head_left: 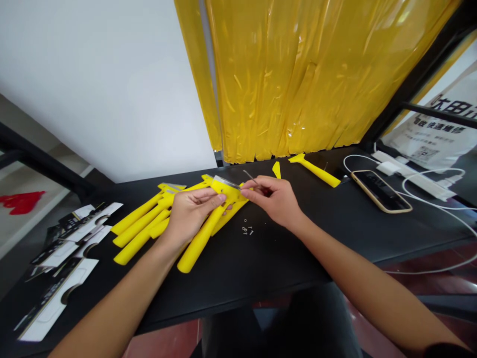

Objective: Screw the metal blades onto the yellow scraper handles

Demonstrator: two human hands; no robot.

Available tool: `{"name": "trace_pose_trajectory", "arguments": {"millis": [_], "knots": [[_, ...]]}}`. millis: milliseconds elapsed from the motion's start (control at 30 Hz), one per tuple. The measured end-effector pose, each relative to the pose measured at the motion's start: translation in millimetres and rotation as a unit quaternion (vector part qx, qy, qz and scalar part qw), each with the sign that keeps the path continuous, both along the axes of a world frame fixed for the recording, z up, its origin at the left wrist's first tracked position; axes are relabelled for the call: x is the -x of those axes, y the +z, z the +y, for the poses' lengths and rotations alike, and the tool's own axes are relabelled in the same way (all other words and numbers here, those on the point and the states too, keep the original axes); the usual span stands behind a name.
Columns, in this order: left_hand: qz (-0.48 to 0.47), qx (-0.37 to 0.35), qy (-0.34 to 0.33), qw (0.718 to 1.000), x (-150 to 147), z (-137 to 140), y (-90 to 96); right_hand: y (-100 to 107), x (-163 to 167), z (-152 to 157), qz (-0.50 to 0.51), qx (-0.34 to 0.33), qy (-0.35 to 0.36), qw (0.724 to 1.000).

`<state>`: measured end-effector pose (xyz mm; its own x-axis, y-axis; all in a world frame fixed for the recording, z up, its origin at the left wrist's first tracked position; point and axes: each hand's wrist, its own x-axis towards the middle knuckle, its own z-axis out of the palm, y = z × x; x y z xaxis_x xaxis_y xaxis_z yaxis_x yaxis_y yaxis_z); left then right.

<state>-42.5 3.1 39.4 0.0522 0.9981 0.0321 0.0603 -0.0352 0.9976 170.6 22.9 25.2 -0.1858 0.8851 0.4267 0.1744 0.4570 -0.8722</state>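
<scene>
My left hand (pixel 190 211) grips a yellow plastic scraper (pixel 203 233) near its head, with the long handle pointing down toward me. A metal blade (pixel 224 182) sits at the scraper's head. My right hand (pixel 276 199) pinches a thin metal tool (pixel 250 176) at the head of the scraper, fingertips touching the yellow plastic. Both hands hover just above the black table (pixel 290 248). A few tiny screws (pixel 247 230) lie on the table right below my hands.
A pile of several yellow scrapers (pixel 139 223) lies left of my hands. Black and white packaging cards (pixel 63 258) sit at the far left. Another yellow scraper (pixel 315 169), a small yellow piece (pixel 276 169), a phone (pixel 380 190), white cables (pixel 432 186) and a yellow plastic curtain (pixel 305 74) are behind.
</scene>
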Motion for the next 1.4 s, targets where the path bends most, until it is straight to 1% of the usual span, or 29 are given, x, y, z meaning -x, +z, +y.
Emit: {"name": "trace_pose_trajectory", "arguments": {"millis": [100, 167, 267, 433, 567, 667, 733, 833, 867, 933, 1000, 1067, 1133, 1200, 1400], "knots": [[0.079, -0.057, 0.006, 0.995, -5.9, -5.2, -2.8, -3.4, 7.1, -4.7, -0.015, -0.035, 0.017, 0.999], [0.135, -0.091, 0.006, 0.987, -8.5, -7.6, -4.9, -4.4, 9.3, -6.0, -0.018, -0.043, 0.027, 0.999], [0.187, -0.120, 0.010, 0.975, -11.5, -10.5, -8.1, -4.7, 9.1, -5.4, -0.027, -0.037, 0.035, 0.998], [0.236, -0.155, 0.051, 0.958, -13.4, -13.5, -14.7, -5.1, 6.0, -1.8, -0.056, -0.019, 0.055, 0.997], [0.246, -0.160, 0.041, 0.955, -12.7, -13.0, -19.7, -10.1, 7.4, 0.5, -0.038, 0.006, 0.046, 0.998], [0.238, -0.158, 0.022, 0.958, -13.7, -12.5, -20.1, -14.5, 10.1, 1.7, -0.017, 0.043, 0.042, 0.998], [0.222, -0.152, 0.011, 0.963, -15.3, -12.5, -18.4, -15.9, 11.4, 2.0, -0.006, 0.066, 0.048, 0.997], [0.174, -0.115, 0.001, 0.978, -16.8, -11.4, -14.9, -14.0, 10.8, 1.8, 0.012, 0.081, 0.046, 0.996], [0.155, -0.099, 0.007, 0.983, -16.4, -10.5, -14.1, -12.6, 9.3, 1.8, 0.016, 0.069, 0.039, 0.997], [0.116, -0.073, 0.037, 0.990, -13.8, -7.5, -13.6, -9.1, 4.0, 2.4, -0.004, 0.011, 0.022, 1.000], [0.077, -0.053, 0.065, 0.994, -9.5, -3.6, -13.6, -6.4, -3.6, 3.9, -0.066, -0.063, 0.017, 0.996], [0.050, -0.037, 0.076, 0.995, -4.9, 0.3, -13.0, -5.3, -11.2, 5.9, -0.151, -0.104, 0.027, 0.983], [0.042, -0.030, 0.084, 0.995, -1.3, 3.1, -11.1, -5.3, -16.4, 7.4, -0.219, -0.120, 0.030, 0.968], [0.040, -0.031, 0.093, 0.994, 0.6, 4.4, -8.9, -5.0, -18.2, 7.6, -0.245, -0.133, 0.026, 0.960], [0.039, -0.038, 0.094, 0.994, 2.2, 4.4, -9.2, -2.3, -13.6, 2.9, -0.205, -0.163, 0.055, 0.964]]}}
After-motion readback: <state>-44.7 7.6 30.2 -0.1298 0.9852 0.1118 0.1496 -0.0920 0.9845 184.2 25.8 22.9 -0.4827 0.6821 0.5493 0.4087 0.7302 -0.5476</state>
